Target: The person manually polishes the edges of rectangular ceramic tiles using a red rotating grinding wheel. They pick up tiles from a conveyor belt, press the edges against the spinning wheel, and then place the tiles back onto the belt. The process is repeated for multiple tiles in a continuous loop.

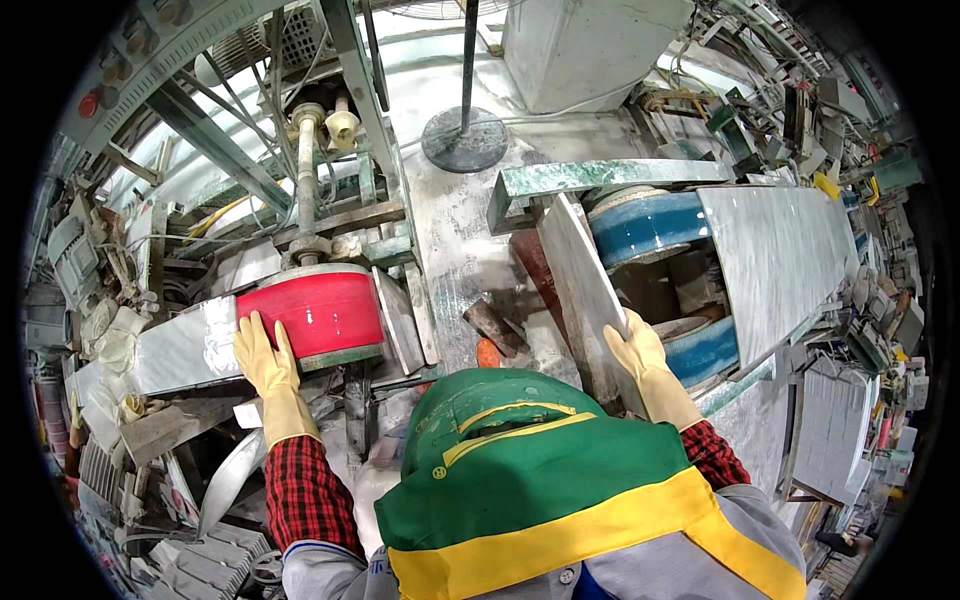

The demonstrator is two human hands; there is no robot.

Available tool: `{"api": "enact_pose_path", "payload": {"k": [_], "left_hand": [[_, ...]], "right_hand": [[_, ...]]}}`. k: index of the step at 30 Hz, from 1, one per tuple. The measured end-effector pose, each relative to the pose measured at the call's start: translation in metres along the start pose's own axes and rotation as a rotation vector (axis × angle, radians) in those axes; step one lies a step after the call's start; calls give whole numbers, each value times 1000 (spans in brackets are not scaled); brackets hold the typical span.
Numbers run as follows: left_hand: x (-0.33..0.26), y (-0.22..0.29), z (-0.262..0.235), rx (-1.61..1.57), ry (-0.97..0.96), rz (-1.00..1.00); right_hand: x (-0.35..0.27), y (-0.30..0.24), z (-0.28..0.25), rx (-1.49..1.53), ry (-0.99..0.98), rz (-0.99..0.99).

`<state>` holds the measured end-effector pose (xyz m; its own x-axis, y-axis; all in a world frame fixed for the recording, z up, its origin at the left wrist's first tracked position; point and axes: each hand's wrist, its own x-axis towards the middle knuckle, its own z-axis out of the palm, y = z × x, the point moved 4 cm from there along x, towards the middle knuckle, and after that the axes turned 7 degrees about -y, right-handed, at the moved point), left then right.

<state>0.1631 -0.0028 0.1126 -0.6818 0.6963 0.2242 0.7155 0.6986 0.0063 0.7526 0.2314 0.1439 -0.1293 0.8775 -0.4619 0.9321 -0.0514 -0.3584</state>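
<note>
My left hand [265,365], in a yellow rubber glove, lies flat against the lower left edge of a red drum wheel [318,310] on a dusty machine, where a grey-white belt [180,345] runs off to the left. My right hand [645,365], also gloved in yellow, grips the near end of a long pale stone slab [580,275] standing on edge. Beyond the slab sit two blue wheels [650,225] under a wide grey belt [780,255]. A green and yellow apron [540,470] covers my front.
A round black stand base [465,140] with a pole stands on the wet dusty floor ahead. A grey box [590,45] is behind it. Pipes and a green frame [300,150] rise at left. Cluttered shelves [850,110] line the right; stacked tiles [840,430] lie lower right.
</note>
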Motion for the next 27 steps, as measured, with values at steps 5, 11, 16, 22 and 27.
{"api": "enact_pose_path", "payload": {"k": [5,11,16,22,27], "left_hand": [[-1,2,1,3,11,1],[-2,-2,6,17,36,7],[1,1,1,31,-42,-10],[2,-2,4,64,-50,-16],[1,-1,3,61,-42,-23]], "right_hand": [[1,2,1,1,1,4],[2,3,2,9,-9,1],[4,5,4,4,-5,12],[1,-1,1,5,-2,-8],[2,1,3,-9,12,-9]]}}
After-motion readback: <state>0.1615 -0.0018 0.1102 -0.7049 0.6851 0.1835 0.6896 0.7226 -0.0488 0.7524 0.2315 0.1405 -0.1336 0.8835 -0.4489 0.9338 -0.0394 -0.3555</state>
